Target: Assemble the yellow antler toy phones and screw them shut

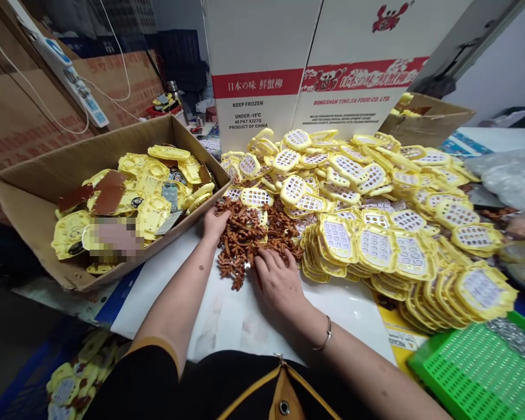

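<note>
Brown pieces [240, 230] lie heaped mid-frame against your left hand [216, 224] and right hand [280, 282], fingertips mostly hidden, so you cannot tell how closed either grip is, or on what.

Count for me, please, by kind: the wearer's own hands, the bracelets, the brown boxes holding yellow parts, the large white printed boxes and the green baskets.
Hands: 2 (left hand, right hand)
Bracelet: 1
Brown boxes: 2 (left box, box at right rear)
White box: 1
Green basket: 1
Total: 7
</note>
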A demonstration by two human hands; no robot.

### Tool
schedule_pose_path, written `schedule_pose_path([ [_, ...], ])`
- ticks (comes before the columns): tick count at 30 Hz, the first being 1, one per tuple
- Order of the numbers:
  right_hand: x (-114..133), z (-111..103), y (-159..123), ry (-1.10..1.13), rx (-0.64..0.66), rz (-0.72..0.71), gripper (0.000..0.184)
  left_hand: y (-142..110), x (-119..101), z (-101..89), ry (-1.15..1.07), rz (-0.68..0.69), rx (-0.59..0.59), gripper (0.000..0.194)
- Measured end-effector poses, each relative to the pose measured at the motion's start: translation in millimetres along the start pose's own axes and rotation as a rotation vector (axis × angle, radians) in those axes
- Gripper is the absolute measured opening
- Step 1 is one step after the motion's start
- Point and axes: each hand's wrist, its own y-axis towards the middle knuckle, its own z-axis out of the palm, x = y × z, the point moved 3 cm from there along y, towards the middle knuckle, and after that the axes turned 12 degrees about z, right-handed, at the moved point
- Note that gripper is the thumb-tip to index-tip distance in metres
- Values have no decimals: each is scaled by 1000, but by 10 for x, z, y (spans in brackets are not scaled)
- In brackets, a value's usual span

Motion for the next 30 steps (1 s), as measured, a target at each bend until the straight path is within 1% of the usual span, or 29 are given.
schedule_pose_path([
  [2, -53, -3, 121, 8, -11, 130, 29, -13, -72, -5, -3, 38, 54, 27],
  [4, -111, 5, 249, 39, -21, 261, 33, -63, -161, -14, 6, 95, 123, 32],
  [7, -163, 43, 404, 128, -45, 441, 43, -221, -283, 7, 11, 197, 277, 36],
  [10, -131, 51, 485, 179, -42, 525, 48, -408, -360, 76, 53, 293, 436, 36],
  [12, -78, -23, 484, 177, -37, 511, 49, -497, -399, 121, 97, 330, 504, 38],
  [14, -25, -181, 424, 170, -66, 404, 49, -551, -448, 133, 117, 350, 560, 40],
  [15, -6, -282, 367, 165, -94, 314, 48, -572, -477, 116, 130, 368, 585, 40],
  [16, 6, -384, 287, 158, -122, 206, 44, -590, -506, 79, 149, 389, 598, 42],
  [18, -14, -552, 66, 135, -164, 21, 35, -634, -549, -52, 299, 487, 600, 49],
  [19, -42, -600, -67, 139, -162, -46, 31, -669, -548, -128, 370, 523, 631, 57],
  [20, -76, -619, -205, 152, -144, -94, 28, -713, -525, -203, 445, 541, 681, 72],
  [21, -116, -605, -338, 158, -98, -108, 26, -759, -485, -279, 523, 544, 719, 90],
  [22, -153, -559, -459, 153, -22, -104, 25, -808, -435, -345, 587, 547, 754, 102],
  [24, -206, -429, -642, 141, 108, -51, 24, -914, -336, -425, 650, 575, 831, 116],
  [25, -217, -361, -694, 137, 149, -26, 24, -963, -295, -436, 654, 590, 863, 117],
  [27, -217, -246, -716, 142, 175, 17, 22, -1045, -256, -410, 647, 630, 869, 115],
  [28, -217, -199, -692, 149, 174, 40, 20, -1079, -258, -380, 643, 648, 845, 113],
  [30, -237, -121, -610, 168, 166, 110, 17, -1142, -294, -305, 636, 672, 752, 107],
])
